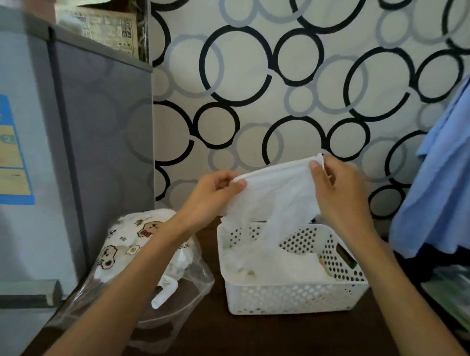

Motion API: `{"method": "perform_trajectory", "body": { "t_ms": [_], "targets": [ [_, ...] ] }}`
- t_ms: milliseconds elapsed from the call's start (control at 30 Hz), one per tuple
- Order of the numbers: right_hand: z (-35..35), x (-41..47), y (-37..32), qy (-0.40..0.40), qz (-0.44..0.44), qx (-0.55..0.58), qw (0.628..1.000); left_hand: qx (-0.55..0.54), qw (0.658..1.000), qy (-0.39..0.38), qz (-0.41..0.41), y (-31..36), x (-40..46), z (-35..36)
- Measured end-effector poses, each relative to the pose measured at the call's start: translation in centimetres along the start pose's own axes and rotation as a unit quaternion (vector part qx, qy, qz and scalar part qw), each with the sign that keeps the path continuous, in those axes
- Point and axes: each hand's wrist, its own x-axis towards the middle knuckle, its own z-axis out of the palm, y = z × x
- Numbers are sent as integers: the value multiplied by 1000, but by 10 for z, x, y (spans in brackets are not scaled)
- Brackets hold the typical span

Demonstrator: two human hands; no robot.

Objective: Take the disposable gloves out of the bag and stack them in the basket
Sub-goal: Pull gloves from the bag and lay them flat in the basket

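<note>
The left hand (pixel 213 195) and the right hand (pixel 337 195) pinch the top edge of one thin glove (pixel 276 197) between thumb and fingers, stretched above the white basket (pixel 295 297). More gloves (pixel 278 263) lie inside. The bag (pixel 146 255) is left of it, on the dark table (pixel 273 345).

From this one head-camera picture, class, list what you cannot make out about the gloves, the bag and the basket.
- How many thin translucent disposable gloves are stretched between the left hand and right hand: the layers blur together.
- The count in the white perforated plastic basket: its wall and the hanging glove hide the pile.
- What remains in the clear cartoon-printed plastic bag: the left forearm crosses it.
</note>
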Motion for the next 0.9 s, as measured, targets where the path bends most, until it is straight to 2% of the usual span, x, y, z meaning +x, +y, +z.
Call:
{"method": "perform_trajectory", "body": {
  "t_ms": [67, 133, 233, 300, 367, 433, 533, 667, 800, 900],
  "targets": [
    [7, -3, -3, 26, -8, 19, 999, 10, 999, 40, 14, 8, -5, -3],
    [11, -2, -4, 18, 40, 106, 993, 30, 995, 78, 45, 17, -8, -11],
    [11, -1, 2, -58, 183, 291, 937, 65, 993, 85, 50, 26, -2, -22],
    [16, -2, 22, -120, 252, 312, 908, 135, 990, 36, 21, 19, 10, -23],
    [26, -6, 53, -187, 307, 253, 898, 229, 972, -56, -18, 2, 27, -15],
    [34, -12, 79, -260, 352, 169, 883, 311, 937, -151, -56, -24, 43, 0],
    [39, -17, 105, -342, 402, 117, 841, 393, 888, -220, -98, -61, 64, 29],
    [39, -10, 127, -406, 393, 83, 821, 474, 847, -224, -93, -83, 76, 56],
    [42, -11, 137, -392, 289, -61, 871, 541, 820, -185, -27, -82, 75, 71],
    [49, -19, 144, -340, 216, -155, 902, 609, 777, -157, 32, -84, 74, 82]
  ]
}}
